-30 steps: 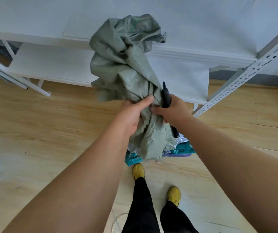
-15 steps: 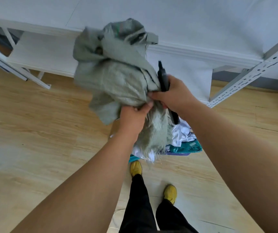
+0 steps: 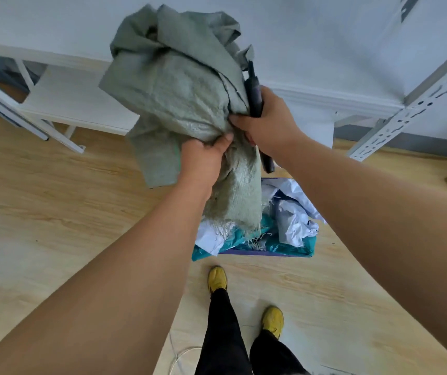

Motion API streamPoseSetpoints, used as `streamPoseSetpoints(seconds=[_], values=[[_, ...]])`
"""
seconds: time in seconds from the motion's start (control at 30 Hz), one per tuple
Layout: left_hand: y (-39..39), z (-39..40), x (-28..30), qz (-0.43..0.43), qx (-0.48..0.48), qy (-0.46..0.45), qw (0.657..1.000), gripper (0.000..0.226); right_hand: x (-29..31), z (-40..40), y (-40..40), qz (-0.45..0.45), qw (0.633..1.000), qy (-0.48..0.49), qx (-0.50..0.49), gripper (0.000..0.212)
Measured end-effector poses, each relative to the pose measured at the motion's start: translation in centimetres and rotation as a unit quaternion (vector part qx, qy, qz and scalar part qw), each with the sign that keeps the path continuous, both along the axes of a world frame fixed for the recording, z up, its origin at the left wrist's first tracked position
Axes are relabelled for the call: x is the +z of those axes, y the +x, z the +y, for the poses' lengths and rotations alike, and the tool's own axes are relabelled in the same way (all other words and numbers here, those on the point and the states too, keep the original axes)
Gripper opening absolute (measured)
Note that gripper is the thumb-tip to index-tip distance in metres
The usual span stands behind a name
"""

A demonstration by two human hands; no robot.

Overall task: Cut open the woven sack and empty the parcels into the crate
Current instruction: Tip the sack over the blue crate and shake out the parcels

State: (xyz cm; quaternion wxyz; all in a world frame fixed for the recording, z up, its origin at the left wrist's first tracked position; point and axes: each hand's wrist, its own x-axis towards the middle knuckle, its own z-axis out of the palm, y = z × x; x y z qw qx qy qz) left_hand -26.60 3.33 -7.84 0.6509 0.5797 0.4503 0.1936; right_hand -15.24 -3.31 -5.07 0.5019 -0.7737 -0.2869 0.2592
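Both hands clamp the grey-green woven sack [image 3: 179, 85], which bunches up toward twelve o'clock above them. The left hand [image 3: 203, 161] grips its gathered neck; the right hand [image 3: 268, 123], at two o'clock from the left, pinches the fabric and holds a black cutter [image 3: 254, 93]. At six o'clock below the hands, the sack's frayed end hangs over white and teal parcels [image 3: 292, 220] in the crate [image 3: 265, 252].

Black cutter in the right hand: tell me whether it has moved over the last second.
Yes. The black cutter has risen: its tip now overlaps the white shelf edge, having started below it.
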Motion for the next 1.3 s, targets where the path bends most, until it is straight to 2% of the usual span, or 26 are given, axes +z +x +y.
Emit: streamPoseSetpoints(seconds=[0.07,0.13,0.23,0.33,0.47,0.5,0.57,0.6,0.67,0.77,0.87,0.93,1.03,1.1,1.17,1.3], values=[[-0.3,-0.2,-0.1,0.025,-0.022,-0.021,0.999,0.018,-0.4,-0.2,-0.2,0.004,0.999,-0.031,0.012,0.028],[-0.4,-0.1,-0.1,0.017,-0.012,-0.005,1.0,0.026,-0.6,-0.3,-0.2,0.001,1.0,-0.03,0.001,0.028],[-0.3,0.1,0.3,-0.009,-0.018,-0.002,1.0,0.024,-0.6,-0.1,-0.4,-0.035,0.999,-0.007,-0.04,0.027],[-0.5,0.1,0.3,0.002,-0.053,-0.018,0.998,0.031,-0.7,-0.2,-0.2,-0.046,0.997,-0.055,-0.026,0.028],[-1.1,0.1,0.5,-0.042,-0.053,-0.02,0.997,0.018,0.0,-0.4,0.4,-0.058,0.996,-0.033,-0.053,0.032],[-1.5,-0.1,0.2,-0.024,-0.061,0.001,0.998,0.023,0.0,-0.6,0.4,-0.058,0.996,-0.039,-0.055,0.032],[-2.3,-0.8,-0.6,0.06,-0.108,0.045,0.991,0.049,0.1,-1.0,0.2,-0.043,0.996,-0.06,-0.039,0.032],[-2.8,-1.3,-1.3,0.105,-0.146,0.062,0.982,0.062,0.2,-1.1,0.1,-0.02,0.998,-0.062,-0.02,0.028],[-3.4,-2.5,-2.7,0.157,-0.196,0.09,0.964,0.073,0.7,-1.2,-0.1,0.032,0.997,-0.059,0.03,0.017],[-3.4,-3.9,-3.6,0.145,-0.137,0.078,0.977,0.064,1.1,-1.4,-0.8,0.083,0.991,-0.075,0.077,0.021],[-3.1,-4.3,-3.4,0.126,-0.013,-0.011,0.992,0.049,1.0,-1.7,-1.4,0.103,0.991,-0.051,0.065,0.021],[-3.0,-3.9,-3.2,0.117,0.026,-0.053,0.991,0.044,0.7,-2.1,-1.6,0.091,0.993,-0.044,0.059,0.033],[-2.5,-2.8,-2.4,0.061,0.05,-0.078,0.994,0.024,-0.1,-3.2,-1.8,0.055,0.994,-0.068,0.071,0.054],[-1.8,-2.2,-1.7,0.032,0.062,-0.085,0.994,0.028,-0.4,-3.7,-1.9,0.049,0.995,-0.064,0.063,0.061],[-1.4,-2.0,-1.3,0.006,0.064,-0.101,0.993,0.034,-0.5,-3.8,-2.0,0.044,0.996,-0.047,0.057,0.063],[-1.4,-1.8,-1.2,-0.026,0.079,-0.114,0.99,0.031,-0.1,-3.4,-2.2,0.082,0.995,0.002,0.055,0.059]])
